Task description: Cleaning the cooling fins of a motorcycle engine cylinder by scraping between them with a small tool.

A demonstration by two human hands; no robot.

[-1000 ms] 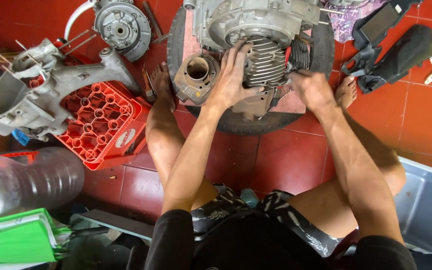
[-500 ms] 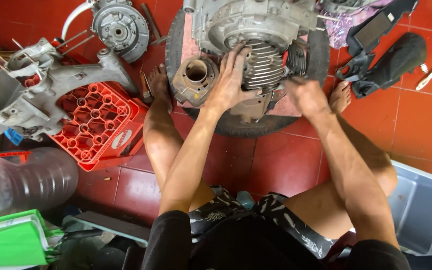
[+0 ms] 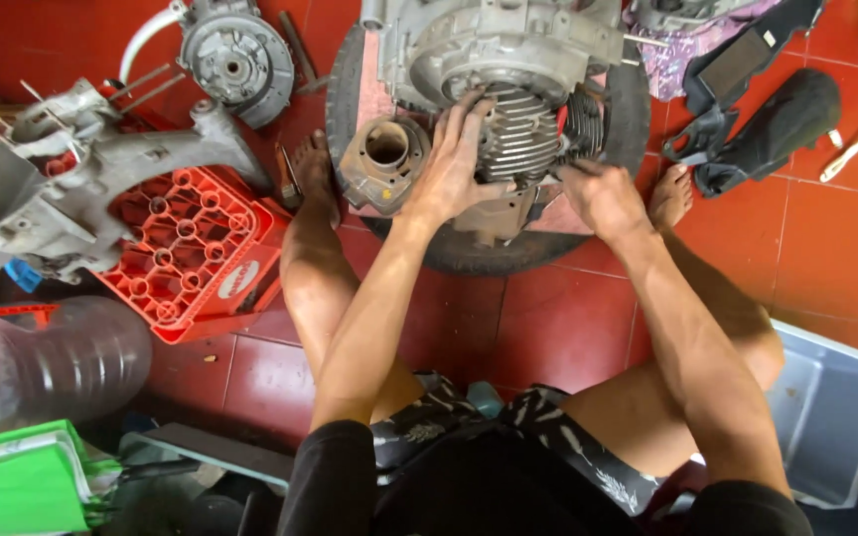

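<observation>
The finned cylinder (image 3: pixel 520 134), top centre of the frame on an engine (image 3: pixel 489 50) over a tyre (image 3: pixel 469 253), sits under your left hand (image 3: pixel 452 167), fingers spread flat, while your right hand (image 3: pixel 603 197) closes against its right side.

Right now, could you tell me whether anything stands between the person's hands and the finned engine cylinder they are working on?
Nothing visible does. The left hand already lies on the finned cylinder, and the right hand grips its right side, beside the tyre under the engine.
</observation>
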